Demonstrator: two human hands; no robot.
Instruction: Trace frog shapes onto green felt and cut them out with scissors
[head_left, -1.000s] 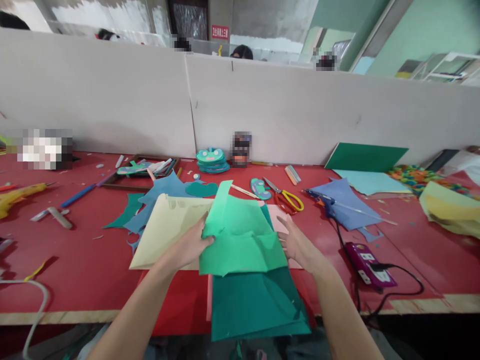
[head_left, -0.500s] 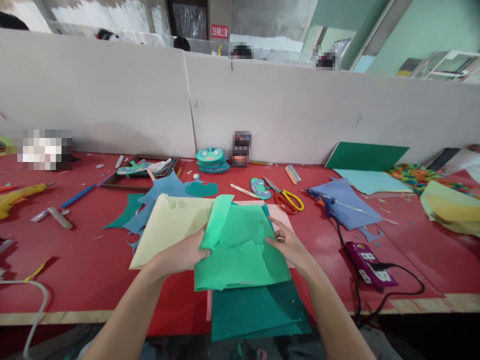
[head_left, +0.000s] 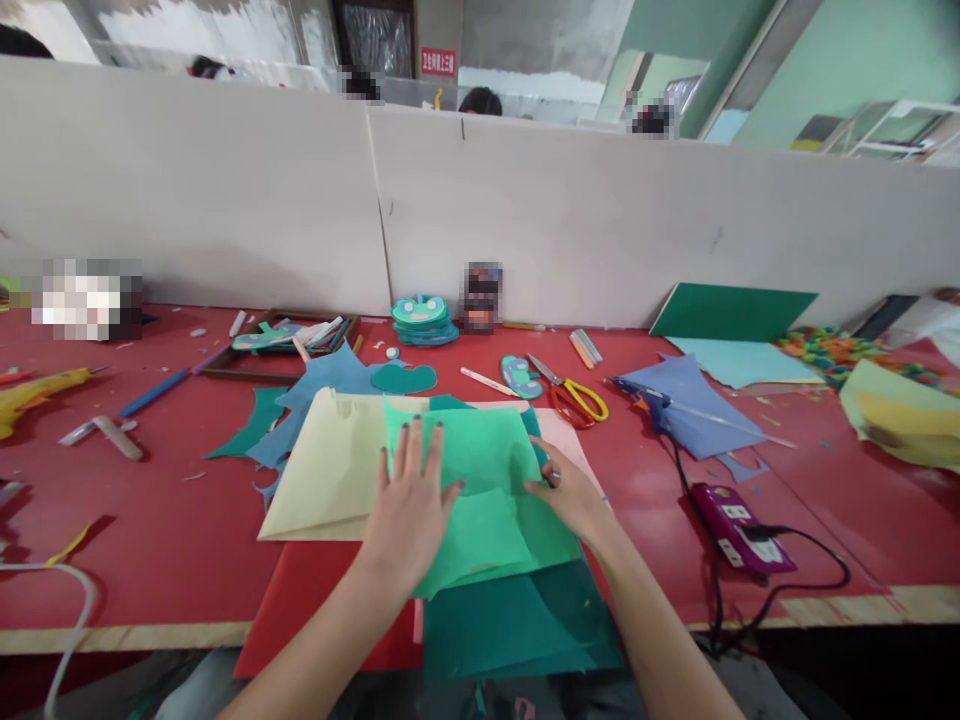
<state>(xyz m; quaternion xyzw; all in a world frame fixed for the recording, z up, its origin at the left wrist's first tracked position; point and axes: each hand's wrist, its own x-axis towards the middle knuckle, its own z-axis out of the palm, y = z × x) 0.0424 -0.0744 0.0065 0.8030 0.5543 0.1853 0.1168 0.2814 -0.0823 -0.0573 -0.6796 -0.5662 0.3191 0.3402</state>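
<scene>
A light green felt sheet (head_left: 491, 490) lies on top of a stack in front of me. My left hand (head_left: 411, 505) presses flat on its left half, fingers spread. My right hand (head_left: 564, 492) pinches the sheet's right edge. Under it lie a dark teal sheet (head_left: 517, 625), a pale yellow sheet (head_left: 322, 470), a pink sheet (head_left: 574, 445) and a red sheet (head_left: 315, 610) that hangs over the table's front edge.
Red table (head_left: 150, 520) with a white partition behind. Scissors with red and yellow handles (head_left: 574, 395), a blue glue gun (head_left: 649, 400), a purple power strip (head_left: 739, 525) with black cable, blue felt scraps (head_left: 330, 380), frog faces (head_left: 424, 320), green board (head_left: 731, 312).
My left hand let go of the light green sheet's edge and now lies flat on top of it. The raised flap has been flattened onto the stack.
</scene>
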